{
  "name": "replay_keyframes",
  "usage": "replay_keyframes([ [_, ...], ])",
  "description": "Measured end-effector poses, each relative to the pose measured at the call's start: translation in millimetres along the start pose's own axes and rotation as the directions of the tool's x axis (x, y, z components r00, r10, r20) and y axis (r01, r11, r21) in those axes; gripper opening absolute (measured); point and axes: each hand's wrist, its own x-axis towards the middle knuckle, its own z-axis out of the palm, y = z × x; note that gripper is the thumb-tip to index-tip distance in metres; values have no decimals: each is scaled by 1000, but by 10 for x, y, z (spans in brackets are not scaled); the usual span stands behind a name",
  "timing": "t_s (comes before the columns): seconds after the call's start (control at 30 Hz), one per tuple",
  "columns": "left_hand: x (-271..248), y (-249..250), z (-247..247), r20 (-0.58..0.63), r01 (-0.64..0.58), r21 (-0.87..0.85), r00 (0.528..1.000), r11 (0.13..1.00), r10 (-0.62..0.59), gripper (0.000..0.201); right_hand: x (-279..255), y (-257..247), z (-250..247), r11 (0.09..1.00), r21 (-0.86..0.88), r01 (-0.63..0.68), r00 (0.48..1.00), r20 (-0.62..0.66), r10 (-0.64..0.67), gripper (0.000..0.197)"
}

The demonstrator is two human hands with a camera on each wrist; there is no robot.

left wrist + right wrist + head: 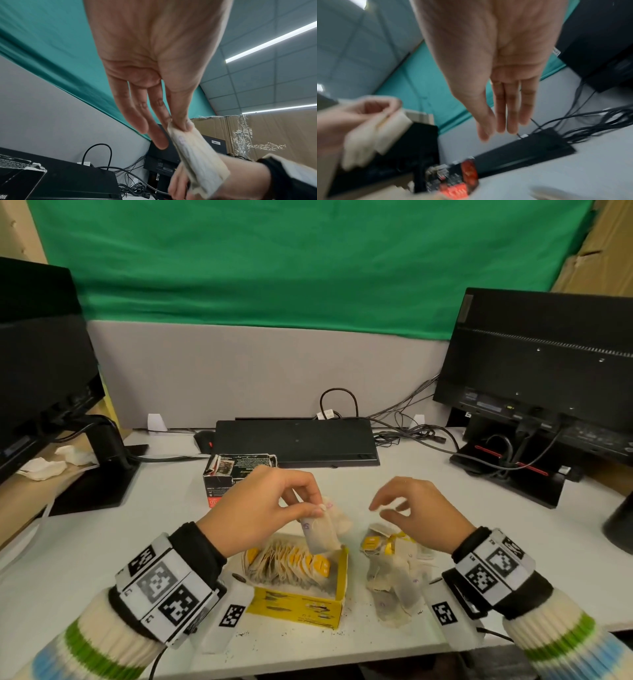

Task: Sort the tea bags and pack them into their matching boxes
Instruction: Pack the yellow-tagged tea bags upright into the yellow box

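My left hand (317, 510) pinches a couple of beige tea bags (320, 537) by their top edge and holds them over the open yellow box (294, 606), which is packed with yellow-tagged bags (291, 563). In the left wrist view, thumb and forefinger (178, 121) clamp the tea bag (197, 152). My right hand (383, 508) hovers with relaxed fingers above a loose pile of tea bags (394, 577) to the right of the box, holding nothing. The right wrist view shows its straight fingers (510, 115). A black and red box (233, 477) stands open behind my left hand.
A black keyboard (294, 441) lies upside down at the back with a mouse (203, 438) beside it. Monitors (544, 361) (37, 364) stand on both sides, with cables (411, 433) between them. Tea dust speckles the white table (291, 642) near its front edge.
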Motion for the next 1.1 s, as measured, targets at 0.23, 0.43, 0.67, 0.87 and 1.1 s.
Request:
replay_keyframes([
  [0.23, -1, 39, 9, 13, -18, -22, 1000, 1000, 18, 3, -35, 277, 355, 985, -137, -107, 897, 414, 155, 29],
  [0.43, -7, 25, 33, 30, 7, -97, 1000, 995, -4, 10, 1, 413, 382, 969, -143, -204, 922, 304, 239, 22],
  [0.67, -4, 18, 57, 64, 1, -69, 998, 998, 4, 9, 25, 472, 205, 951, -52, -305, 952, 6, 305, 11],
  [0.87, 3, -17, 99, 31, -98, 70, 995, 993, 96, 9, 36, 327, -4, 812, 457, -363, 892, -82, 445, 8],
  [1.1, -11, 31, 176, -14, -225, 175, 973, 958, 231, 15, 15, -113, -191, 393, 866, -310, 888, 116, 444, 12],
])
